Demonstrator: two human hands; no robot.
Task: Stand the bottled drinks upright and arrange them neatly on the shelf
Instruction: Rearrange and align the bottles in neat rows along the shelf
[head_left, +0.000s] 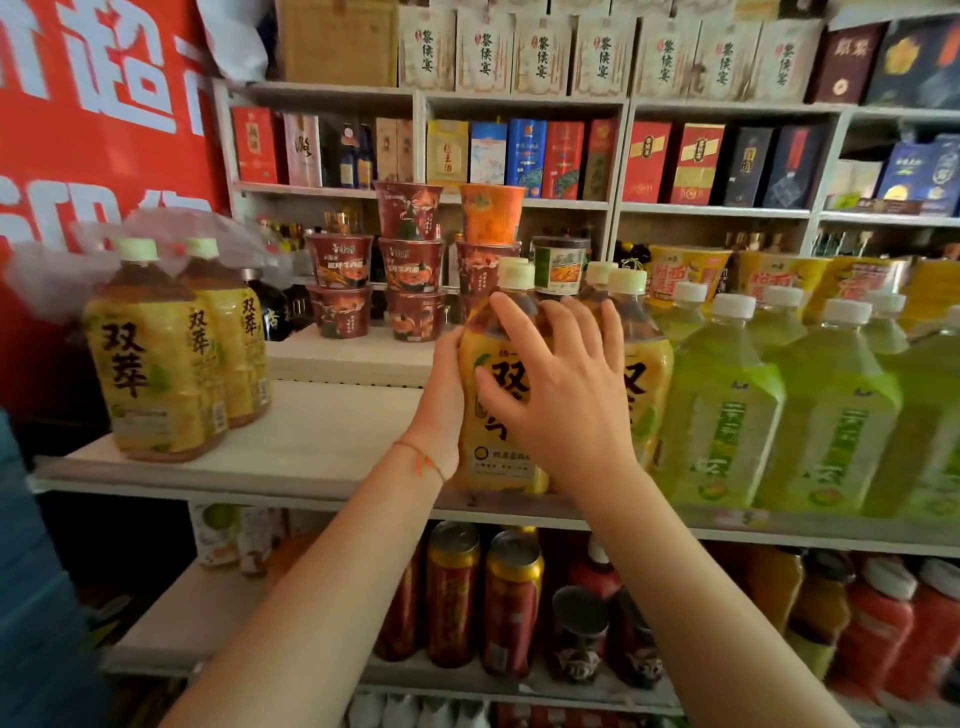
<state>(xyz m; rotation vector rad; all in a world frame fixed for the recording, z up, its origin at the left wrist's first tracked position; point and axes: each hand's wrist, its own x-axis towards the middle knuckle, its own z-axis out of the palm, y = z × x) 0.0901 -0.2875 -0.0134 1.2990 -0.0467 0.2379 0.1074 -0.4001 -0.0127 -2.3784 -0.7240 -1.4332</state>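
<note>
Hands meet on one yellow tea bottle (501, 415) standing upright at the front edge of the shelf (291, 457): the left hand (441, 410) presses its side, grip wrapped partly behind it, while the right hand (561, 400) lies spread across the label, fingers straight and apart. Touching it on the right stands a matching bottle (641, 374), then a row of green tea bottles (727, 410). Well apart to the left, two more yellow bottles (156, 364) stand together, with stacked noodle cups (379, 280) behind.
</note>
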